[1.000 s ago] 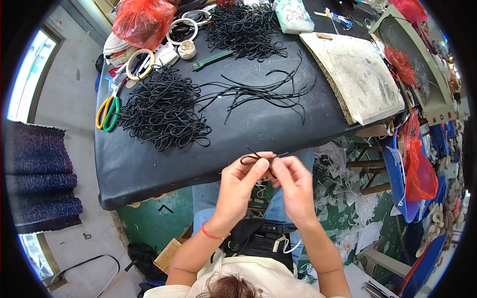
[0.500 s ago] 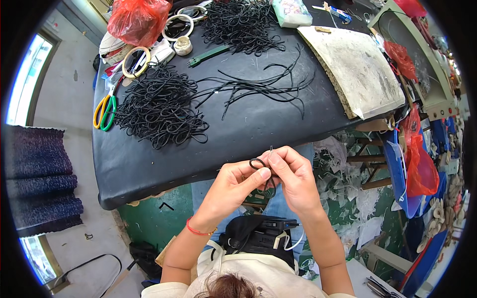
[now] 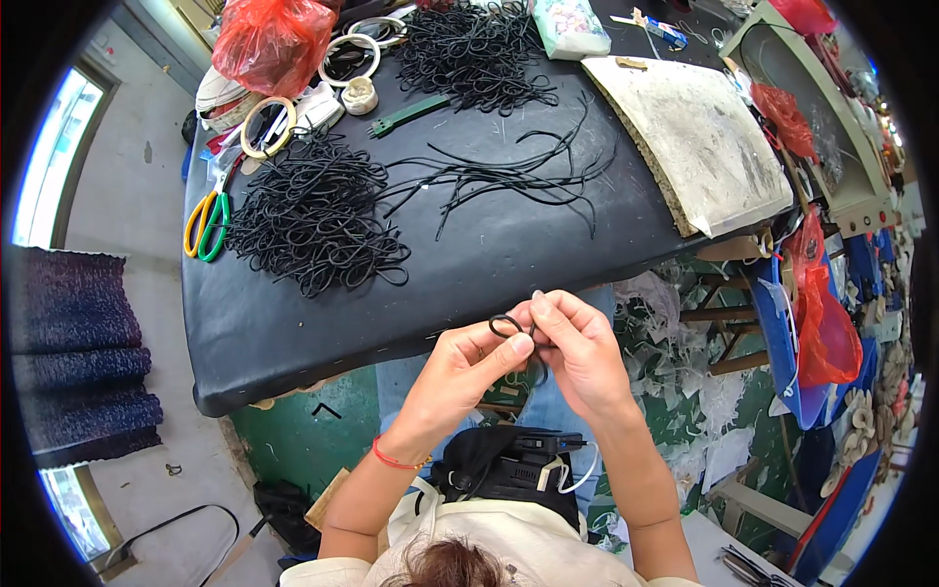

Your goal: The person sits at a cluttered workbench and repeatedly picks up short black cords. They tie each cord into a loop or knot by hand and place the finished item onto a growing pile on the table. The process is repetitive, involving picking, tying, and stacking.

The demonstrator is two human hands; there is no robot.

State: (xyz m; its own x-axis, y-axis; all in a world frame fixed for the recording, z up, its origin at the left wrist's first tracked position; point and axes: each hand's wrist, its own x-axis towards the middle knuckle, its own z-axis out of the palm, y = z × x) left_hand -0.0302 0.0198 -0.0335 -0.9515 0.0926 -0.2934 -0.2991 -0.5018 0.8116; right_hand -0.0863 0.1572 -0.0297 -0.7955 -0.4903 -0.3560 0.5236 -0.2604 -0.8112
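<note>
Just off the table's front edge, both my hands pinch one black cord (image 3: 502, 319). A small loop of it stands up by the fingertips of my left hand (image 3: 464, 366). Thumb and fingers of my right hand (image 3: 581, 351) press together close beside it, on the cord's other part; the exact hold is hidden behind the fingers. A darker bend of the cord hangs below between the hands. On the table ahead lie several loose straight black cords (image 3: 499, 176). A heap of looped black cords (image 3: 311, 213) is to their left, and another looped heap (image 3: 474, 54) lies farther back.
Scissors with yellow and green handles (image 3: 207, 225) lie at the black table's (image 3: 293, 342) left edge. A green tool (image 3: 409, 115), tape rolls (image 3: 268, 127) and a red plastic bag (image 3: 269, 49) sit behind. At right rests a worn pale board (image 3: 694, 142). Plastic scraps (image 3: 724, 391) litter the floor.
The cord's end that stuck up above my right fingertips no longer shows. My right fingers have shifted slightly, while the loop stays by my left hand.
</note>
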